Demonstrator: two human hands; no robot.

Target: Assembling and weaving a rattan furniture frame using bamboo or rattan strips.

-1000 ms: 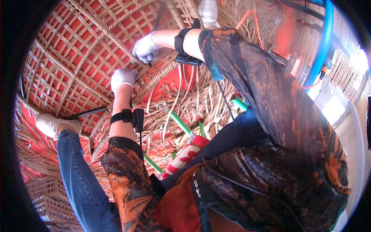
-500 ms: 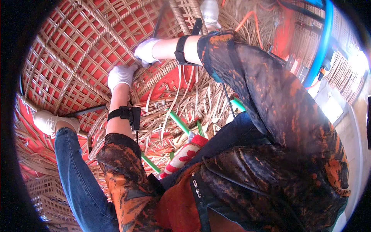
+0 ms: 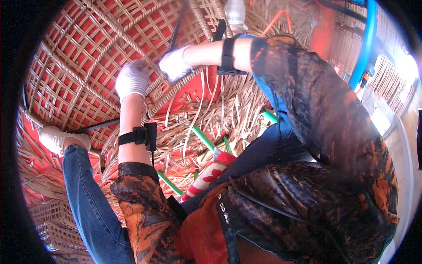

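Observation:
A large brown woven wicker piece (image 3: 82, 82) with open lattice and thick wrapped ribs spreads before me. Its thick wrapped edge (image 3: 169, 94) runs just below my hands. My left hand (image 3: 133, 80), in a white knitted glove, is curled closed against the weave close to this edge. What its fingers hold, if anything, is hidden. To its right, my right hand (image 3: 176, 64), also white-gloved, bends down toward the same edge with its fingers drawn together. Its fingertips are blurred, and anything in them cannot be made out. The two hands are a short gap apart.
Loose wicker strips (image 3: 228, 103) lie piled over a red surface (image 3: 189, 99). Green tubes (image 3: 203, 137) show beside a red-and-white cushion (image 3: 205, 178) near my leg. My light shoe (image 3: 52, 140) rests at the wicker's left. A blue pipe (image 3: 367, 44) stands at far right.
My left hand has lifted slightly up the weave and its fingers have curled in. My right hand has shifted a little right and turned downward. The right forearm has swung to the right.

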